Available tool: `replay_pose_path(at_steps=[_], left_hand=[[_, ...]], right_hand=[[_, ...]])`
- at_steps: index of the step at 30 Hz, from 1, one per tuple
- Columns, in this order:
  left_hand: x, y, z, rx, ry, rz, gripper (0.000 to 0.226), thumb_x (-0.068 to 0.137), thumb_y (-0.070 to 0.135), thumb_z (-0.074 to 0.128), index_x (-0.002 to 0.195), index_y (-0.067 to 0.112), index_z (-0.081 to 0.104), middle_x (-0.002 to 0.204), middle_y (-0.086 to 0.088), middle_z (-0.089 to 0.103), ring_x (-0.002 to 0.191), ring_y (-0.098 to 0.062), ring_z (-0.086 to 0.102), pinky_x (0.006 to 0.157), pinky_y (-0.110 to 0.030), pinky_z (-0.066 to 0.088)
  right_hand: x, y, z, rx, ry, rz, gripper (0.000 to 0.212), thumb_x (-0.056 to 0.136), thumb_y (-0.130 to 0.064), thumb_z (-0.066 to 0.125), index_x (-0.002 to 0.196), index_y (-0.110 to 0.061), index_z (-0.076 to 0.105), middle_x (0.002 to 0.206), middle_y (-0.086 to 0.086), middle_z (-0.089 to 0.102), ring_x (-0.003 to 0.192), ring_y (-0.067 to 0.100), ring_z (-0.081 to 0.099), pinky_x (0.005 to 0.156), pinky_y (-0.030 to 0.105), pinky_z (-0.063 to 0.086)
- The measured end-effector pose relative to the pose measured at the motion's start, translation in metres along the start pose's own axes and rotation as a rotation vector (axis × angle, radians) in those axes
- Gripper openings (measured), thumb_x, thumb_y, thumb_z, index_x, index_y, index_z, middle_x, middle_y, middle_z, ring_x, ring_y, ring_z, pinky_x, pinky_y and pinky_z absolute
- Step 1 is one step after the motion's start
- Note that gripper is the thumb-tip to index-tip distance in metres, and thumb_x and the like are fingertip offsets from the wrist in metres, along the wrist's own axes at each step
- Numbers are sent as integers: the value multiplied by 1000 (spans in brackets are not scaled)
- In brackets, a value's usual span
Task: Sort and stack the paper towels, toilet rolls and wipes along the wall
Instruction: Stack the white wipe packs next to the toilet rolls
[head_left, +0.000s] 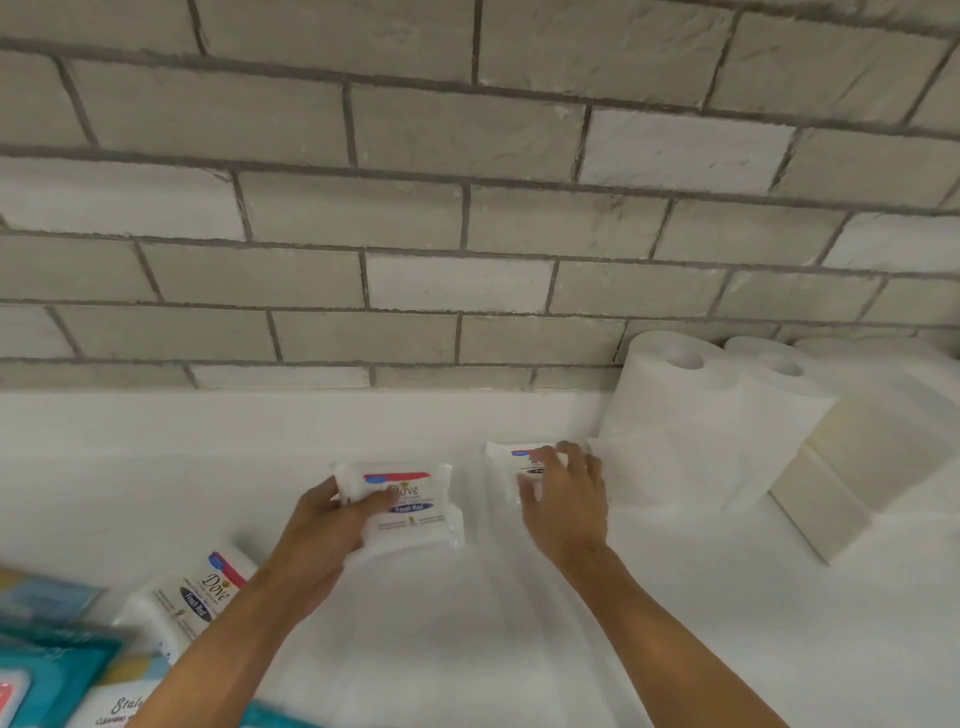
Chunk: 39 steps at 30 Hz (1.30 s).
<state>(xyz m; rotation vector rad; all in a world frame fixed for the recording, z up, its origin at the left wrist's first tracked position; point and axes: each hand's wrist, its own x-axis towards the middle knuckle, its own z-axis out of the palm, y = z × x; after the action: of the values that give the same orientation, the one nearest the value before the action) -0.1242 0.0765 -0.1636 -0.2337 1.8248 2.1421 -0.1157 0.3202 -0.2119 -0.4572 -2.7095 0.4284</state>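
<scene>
The wipes pack (410, 493) in your left hand (322, 525) reads "Dove", with a blue band below that seems to say "Fresh Red". The lower-left pack (208, 592) carries the same "Dove" and band wording. On the bottom pack (119, 709) you can make out only "Stal…" and "CLEANING", and the print on the right pack (506, 457), held by your right hand (563, 499), is too blurred to read.

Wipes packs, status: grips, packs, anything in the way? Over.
Left grip holds left pack, off the wall. Right grip holds right pack by the wall. Rolls close on its right.
</scene>
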Motion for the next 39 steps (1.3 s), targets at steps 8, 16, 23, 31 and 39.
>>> replay_pose_path(at_steps=[8, 16, 23, 31, 39], left_hand=[[59, -12, 31, 69, 91, -9, 52, 80, 8, 79, 125, 9, 52, 102, -13, 71, 86, -27, 71, 65, -41, 60], [102, -40, 49, 236, 237, -10, 66, 78, 27, 82, 132, 12, 46, 123, -12, 64, 102, -30, 67, 87, -46, 57], [100, -41, 71, 538, 238, 119, 68, 86, 31, 73, 141, 4, 43, 126, -12, 65, 116, -32, 60, 99, -40, 49], [108, -46, 72, 746, 248, 234, 35, 88, 35, 69, 108, 7, 66, 109, -11, 70, 97, -30, 64, 88, -42, 54], [115, -51, 68, 785, 241, 208, 40, 87, 42, 66, 111, 10, 63, 115, -15, 66, 103, -32, 61, 92, -46, 52]], right_hand=[[-6, 22, 24, -6, -53, -200, 30, 84, -21, 74, 113, -18, 70, 129, 14, 62, 120, 45, 54, 97, 51, 48], [2, 31, 19, 74, -140, -136, 38, 101, -28, 47, 139, -25, 51, 156, 2, 33, 147, 27, 18, 115, 39, 27], [4, 34, 19, 120, -161, -115, 39, 101, -29, 47, 140, -27, 49, 156, 0, 32, 148, 25, 18, 116, 39, 28], [2, 33, 16, 91, -209, -106, 43, 103, -31, 40, 146, -30, 39, 160, -2, 23, 150, 21, 8, 119, 38, 24], [2, 36, 14, 101, -246, -148, 43, 103, -30, 40, 147, -28, 39, 161, 0, 21, 150, 23, 7, 121, 38, 21]])
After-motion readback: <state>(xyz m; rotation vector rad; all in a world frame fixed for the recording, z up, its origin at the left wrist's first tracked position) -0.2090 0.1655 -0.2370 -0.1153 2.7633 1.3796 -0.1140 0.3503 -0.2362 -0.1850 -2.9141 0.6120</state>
